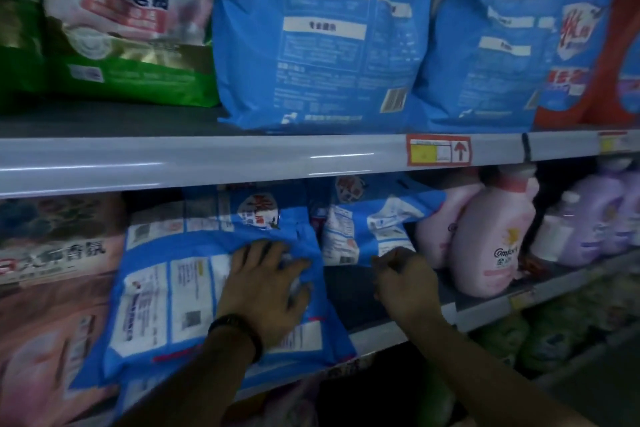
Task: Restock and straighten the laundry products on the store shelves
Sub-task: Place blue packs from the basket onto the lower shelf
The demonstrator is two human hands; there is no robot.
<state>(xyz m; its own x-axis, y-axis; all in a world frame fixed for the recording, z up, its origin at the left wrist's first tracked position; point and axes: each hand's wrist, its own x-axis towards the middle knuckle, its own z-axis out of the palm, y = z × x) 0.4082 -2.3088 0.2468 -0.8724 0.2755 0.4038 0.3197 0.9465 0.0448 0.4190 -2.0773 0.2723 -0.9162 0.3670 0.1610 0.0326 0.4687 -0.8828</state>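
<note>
A blue detergent bag (pixel 166 295) lies flat on the middle shelf (pixel 388 333), its front end hanging over the shelf edge. My left hand (pixel 266 288) presses flat on its top with fingers spread; a dark band is on the wrist. Further back lies a second blue bag (pixel 374 218), tilted. My right hand (pixel 405 277) pinches the lower corner of that bag with fingers curled.
Pink softener bottles (pixel 491 236) and purple bottles (pixel 595 215) stand to the right. Pink packs (pixel 52 253) fill the left. On the upper shelf (pixel 207 159) stand large blue bags (pixel 322 31), a green and white bag (pixel 128 21) and a red bottle (pixel 588 45).
</note>
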